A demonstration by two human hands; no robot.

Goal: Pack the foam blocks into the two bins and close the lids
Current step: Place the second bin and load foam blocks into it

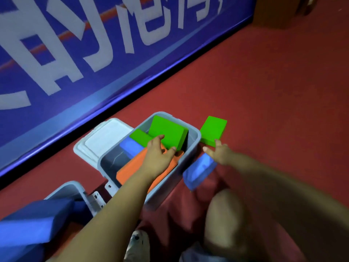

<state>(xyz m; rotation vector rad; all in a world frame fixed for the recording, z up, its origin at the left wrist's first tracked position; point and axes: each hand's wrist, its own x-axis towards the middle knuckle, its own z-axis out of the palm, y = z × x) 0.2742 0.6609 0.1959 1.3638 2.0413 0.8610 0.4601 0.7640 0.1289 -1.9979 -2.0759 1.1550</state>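
Observation:
A grey bin stands open on the red floor, its white lid hanging back to the left. Inside lie a large green block, a smaller green block, a blue block and an orange block. My left hand reaches into the bin, fingers spread against the large green block's near edge. My right hand hovers open over a blue block lying outside the bin, fingertips at the near edge of a green block on the floor.
A second grey bin at the lower left holds large dark blue blocks. A blue banner wall with white lettering runs behind the bins. My knee is at the lower right, a shoe below. Red floor stretches to the right.

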